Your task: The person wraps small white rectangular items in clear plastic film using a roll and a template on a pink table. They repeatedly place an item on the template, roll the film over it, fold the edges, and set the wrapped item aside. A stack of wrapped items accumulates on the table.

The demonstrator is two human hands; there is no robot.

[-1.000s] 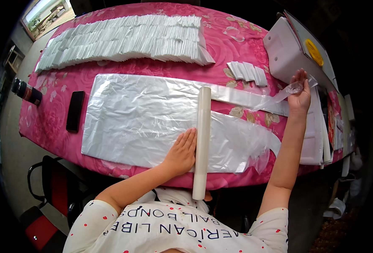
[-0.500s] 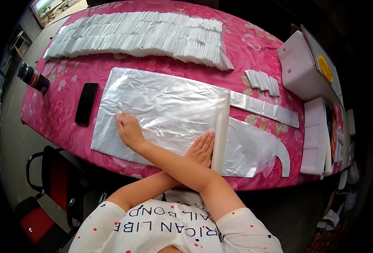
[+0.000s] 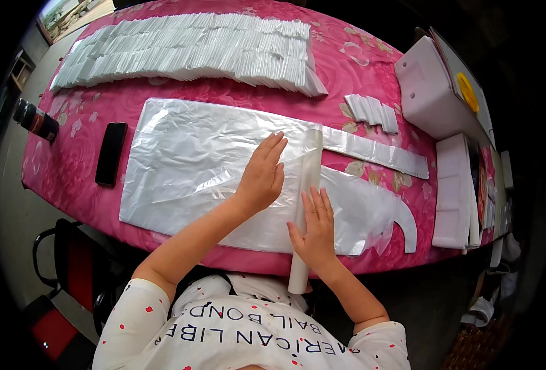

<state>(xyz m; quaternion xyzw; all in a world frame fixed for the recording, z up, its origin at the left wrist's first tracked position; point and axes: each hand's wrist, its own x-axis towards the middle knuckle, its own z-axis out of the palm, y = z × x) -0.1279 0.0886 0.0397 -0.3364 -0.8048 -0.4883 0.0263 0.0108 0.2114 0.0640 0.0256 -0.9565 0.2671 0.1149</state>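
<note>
A flat white plastic bag [image 3: 186, 166], shiny and creased, lies lengthwise before me, its two handle strips [image 3: 377, 152] pointing right. Across it, near the handle end, rests a pale tube [image 3: 312, 160] whose near end sticks out past the table edge. My left hand [image 3: 263, 174] is open, fingers stretched, over the bag just left of the tube; whether it touches the bag I cannot tell. With fingers spread, my right hand [image 3: 316, 231] lies against the tube's lower half, thumb over it. Neither hand is wrapped round anything.
Long rows of folded white plastic packets [image 3: 186, 52] stand at the back. A small group of them [image 3: 371, 113] lies right. A black phone [image 3: 111, 154] and dark bottle [image 3: 36, 120] are left; white foam boxes [image 3: 455, 197] stand at the right edge. Chairs [image 3: 69, 265] are lower left.
My arms have uncrossed. My right hand has moved from the bag's left part to the tube; my left hand has shifted up and left. The tube now reaches nearer me, past the edge.
</note>
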